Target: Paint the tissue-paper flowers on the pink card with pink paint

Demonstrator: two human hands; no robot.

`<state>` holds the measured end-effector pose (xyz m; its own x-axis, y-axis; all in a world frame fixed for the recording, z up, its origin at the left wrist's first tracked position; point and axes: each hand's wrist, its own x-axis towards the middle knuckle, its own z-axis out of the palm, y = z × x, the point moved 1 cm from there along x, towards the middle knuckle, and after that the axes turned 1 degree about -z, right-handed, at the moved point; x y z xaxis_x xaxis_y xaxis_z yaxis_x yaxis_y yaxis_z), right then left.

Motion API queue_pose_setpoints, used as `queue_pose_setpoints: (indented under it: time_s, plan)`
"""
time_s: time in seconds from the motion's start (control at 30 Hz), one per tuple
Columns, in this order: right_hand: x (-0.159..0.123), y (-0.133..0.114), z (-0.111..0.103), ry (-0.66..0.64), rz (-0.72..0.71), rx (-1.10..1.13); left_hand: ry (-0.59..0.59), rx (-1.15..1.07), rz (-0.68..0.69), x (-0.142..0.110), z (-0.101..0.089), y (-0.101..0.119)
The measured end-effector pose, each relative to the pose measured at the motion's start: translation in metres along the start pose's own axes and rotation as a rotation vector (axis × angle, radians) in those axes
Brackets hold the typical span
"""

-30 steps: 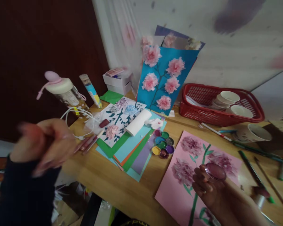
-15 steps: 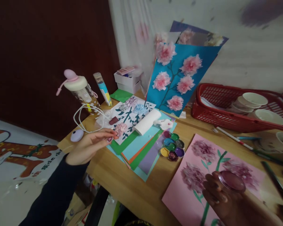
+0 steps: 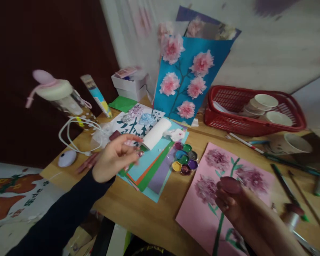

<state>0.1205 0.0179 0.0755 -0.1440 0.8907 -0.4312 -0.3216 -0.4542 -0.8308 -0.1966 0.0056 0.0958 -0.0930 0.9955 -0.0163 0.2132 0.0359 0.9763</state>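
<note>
Right hand (image 3: 237,204): your fingers are closed around a purple disc (image 3: 230,185), presumably gripped by the edge to leave its face clear. Disc: near right, raised over the pink sheet (image 3: 190,213).
Left hand (image 3: 114,158): your fingers are loosely bent, thumb and forefinger parted; nothing visible between them, though blur could hide something small. Location: near edge of the coloured paper (image 3: 160,183).
Pink sheet: flat before your right hand, purple flowers uppermost, probably so they are not crushed.
Palette (image 3: 185,160): between coloured paper and pink sheet, likely handy for either of your hands.
Roll (image 3: 157,133): lying on the paper stack, perhaps for want of bare table.
Blue card (image 3: 182,89): upright at the far side, seemingly to keep its flowers free.
Basket (image 3: 233,124): far right, corralling cups (image 3: 266,102).
</note>
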Motion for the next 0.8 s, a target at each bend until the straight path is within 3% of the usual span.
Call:
queue_pose_setpoints:
  time_s: [0.17, 0.27, 0.37, 0.5, 0.67, 0.8]
  plan:
    - [0.008, -0.006, 0.011, 0.058, -0.319, -0.545, -0.292, 0.507, 0.477, 0.042, 0.056, -0.022]
    - [0.02, -0.012, 0.015, -0.046, -0.593, -0.998, -0.299, 0.65, 0.608, 0.061, 0.088, -0.048]
    - [0.035, -0.014, 0.019, -0.221, -0.748, -1.302, -0.224, 0.72, 0.615, 0.065, 0.106, -0.066]
    - [0.052, -0.012, 0.026, -0.416, -0.756, -1.424, -0.151, 0.728, 0.589, 0.056, 0.116, -0.075]
    - [0.064, -0.011, 0.034, -0.546, -0.672, -1.474, -0.065, 0.681, 0.581, 0.052, 0.118, -0.078]
    - [0.069, -0.013, 0.038, -0.62, -0.658, -1.469, -0.074, 0.656, 0.594, 0.054, 0.118, -0.079]
